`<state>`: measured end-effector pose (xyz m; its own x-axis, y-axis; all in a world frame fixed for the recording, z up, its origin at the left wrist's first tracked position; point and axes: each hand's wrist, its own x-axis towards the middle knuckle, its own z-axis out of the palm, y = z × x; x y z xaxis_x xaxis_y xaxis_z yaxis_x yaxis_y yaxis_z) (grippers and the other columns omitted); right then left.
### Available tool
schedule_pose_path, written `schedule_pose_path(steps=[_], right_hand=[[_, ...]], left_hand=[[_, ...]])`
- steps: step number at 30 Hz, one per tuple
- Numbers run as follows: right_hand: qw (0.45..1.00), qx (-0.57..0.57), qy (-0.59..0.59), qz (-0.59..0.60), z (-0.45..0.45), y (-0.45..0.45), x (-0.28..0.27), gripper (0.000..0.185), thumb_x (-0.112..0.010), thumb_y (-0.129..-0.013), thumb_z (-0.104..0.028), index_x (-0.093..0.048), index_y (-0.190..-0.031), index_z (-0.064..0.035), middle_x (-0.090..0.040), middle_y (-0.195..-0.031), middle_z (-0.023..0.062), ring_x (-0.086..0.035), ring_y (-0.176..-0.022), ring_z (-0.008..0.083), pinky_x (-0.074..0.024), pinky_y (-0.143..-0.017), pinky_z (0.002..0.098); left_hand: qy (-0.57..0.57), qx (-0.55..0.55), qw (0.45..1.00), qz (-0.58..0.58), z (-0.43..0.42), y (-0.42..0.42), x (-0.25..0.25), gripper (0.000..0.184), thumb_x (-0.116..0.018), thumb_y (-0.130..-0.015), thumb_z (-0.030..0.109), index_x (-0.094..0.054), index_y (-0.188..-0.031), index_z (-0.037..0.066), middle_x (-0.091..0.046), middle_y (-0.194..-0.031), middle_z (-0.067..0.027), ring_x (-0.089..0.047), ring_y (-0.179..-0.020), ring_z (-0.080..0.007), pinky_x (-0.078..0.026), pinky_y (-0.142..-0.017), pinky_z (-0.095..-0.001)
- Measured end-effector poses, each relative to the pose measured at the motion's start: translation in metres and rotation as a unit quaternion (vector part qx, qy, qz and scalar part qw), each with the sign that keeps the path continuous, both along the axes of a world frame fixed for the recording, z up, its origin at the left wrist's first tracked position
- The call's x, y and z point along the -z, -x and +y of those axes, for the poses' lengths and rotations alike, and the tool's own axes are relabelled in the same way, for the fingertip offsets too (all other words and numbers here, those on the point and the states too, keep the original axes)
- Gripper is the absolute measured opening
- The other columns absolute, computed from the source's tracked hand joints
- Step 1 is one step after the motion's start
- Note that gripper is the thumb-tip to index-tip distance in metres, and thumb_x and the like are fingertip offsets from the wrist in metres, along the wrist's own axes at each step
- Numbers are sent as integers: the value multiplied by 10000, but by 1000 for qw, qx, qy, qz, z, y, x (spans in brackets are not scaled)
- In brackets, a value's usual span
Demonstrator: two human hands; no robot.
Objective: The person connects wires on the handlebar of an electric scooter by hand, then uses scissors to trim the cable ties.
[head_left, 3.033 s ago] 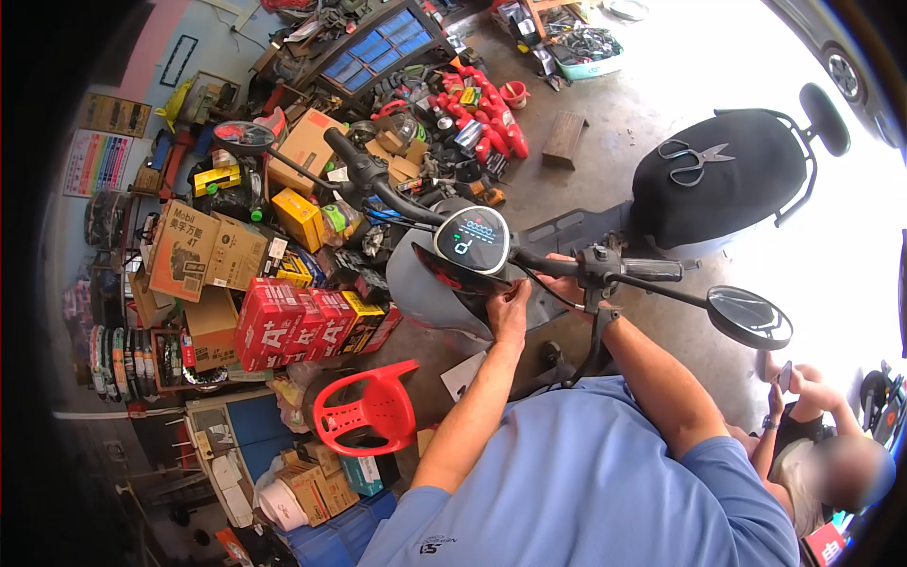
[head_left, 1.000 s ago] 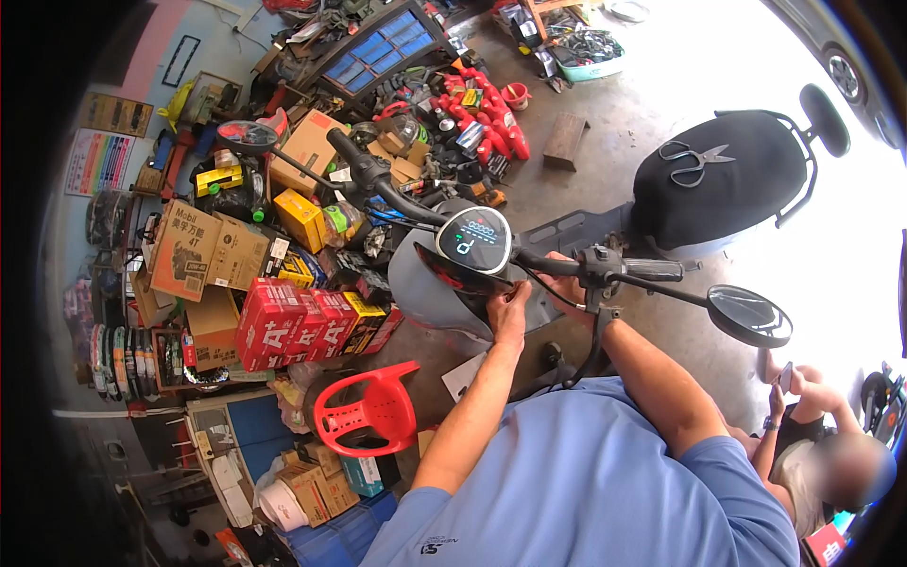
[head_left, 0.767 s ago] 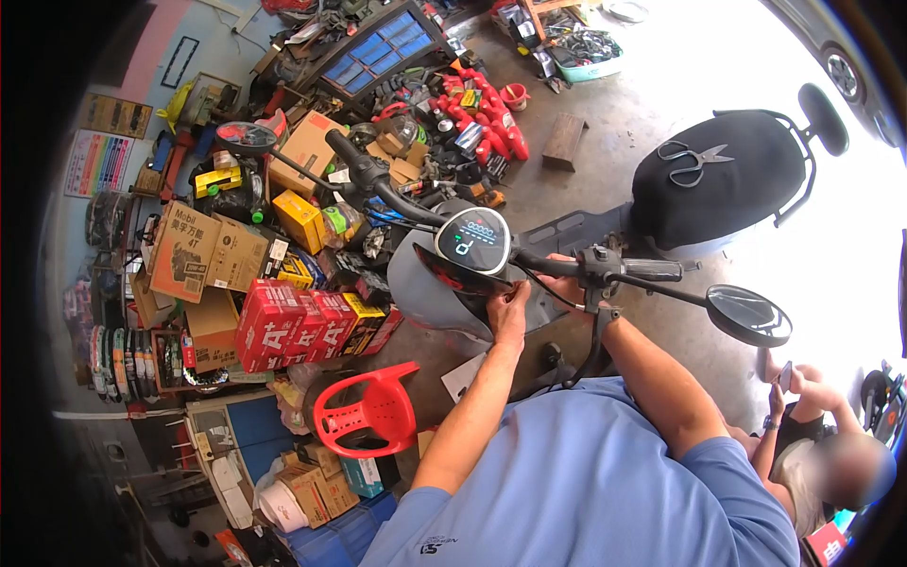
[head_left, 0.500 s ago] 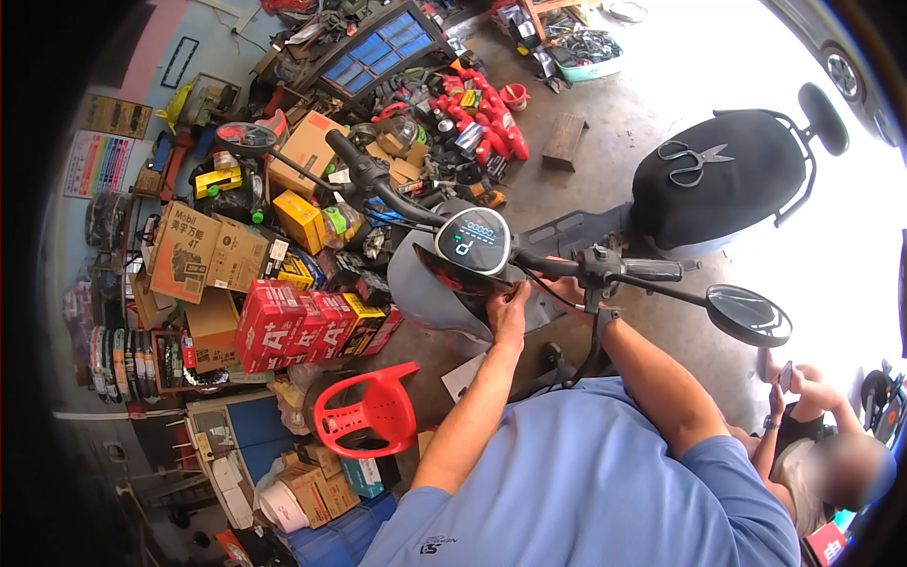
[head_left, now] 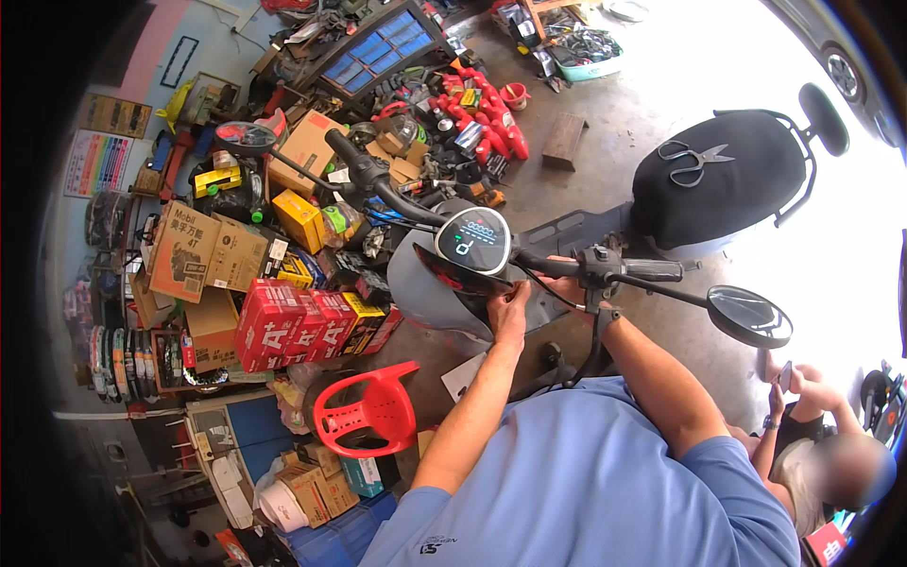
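Observation:
An electric scooter with a lit round dashboard stands before me. My left hand is closed at the edge of the front panel, just below the dashboard, its fingertips bent inward. Whatever they pinch is too small or hidden to make out. Beyond the handlebar, my right hand reaches in close to the left one. Handlebar and cables cover part of it; the visible fingers look curled, and what they hold is hidden. A pair of scissors lies open on the black seat.
Mirrors stick out on both sides of the handlebar. A red plastic chair stands at left, near red boxes and cartons. Behind are red bottles and a wooden stool. Another person sits at lower right.

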<state>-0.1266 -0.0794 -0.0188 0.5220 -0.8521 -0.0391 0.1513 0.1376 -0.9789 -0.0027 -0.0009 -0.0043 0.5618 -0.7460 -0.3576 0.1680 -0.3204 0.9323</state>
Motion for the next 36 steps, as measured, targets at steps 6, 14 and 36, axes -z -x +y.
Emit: schedule_pose_path(steps=[6, 14, 36], right_hand=[[1000, 24, 0, 11, 6, -7, 10, 131, -674, -844, -164, -642, -890, -46, -598, -793, -25, -506, -747, 57, -425, -632, 225], [999, 9, -24, -22, 1, 4, -13, 94, -654, -853, -133, -632, -842, -42, -600, -787, -28, -506, -726, 42, -425, -620, 226], [973, 0, -162, -166, 3, 1, 15, 139, -681, -836, -81, -627, -958, -44, -640, -912, 3, -577, -824, 64, -468, -707, 214]], left_hand=[[-2, 3, 1000, 11, 0, -1, -1, 222, -739, -790, 249, -645, -921, 97, -573, -810, 62, -440, -652, -32, -334, -557, -196], [-17, -2, 1000, 18, 1, -1, -3, 235, -747, -781, 268, -645, -917, 105, -572, -814, 65, -445, -659, -30, -339, -562, -200], [-37, 3, 999, 24, 0, -1, -5, 172, -731, -799, 220, -620, -884, 120, -548, -776, 71, -418, -619, -23, -319, -531, -189]])
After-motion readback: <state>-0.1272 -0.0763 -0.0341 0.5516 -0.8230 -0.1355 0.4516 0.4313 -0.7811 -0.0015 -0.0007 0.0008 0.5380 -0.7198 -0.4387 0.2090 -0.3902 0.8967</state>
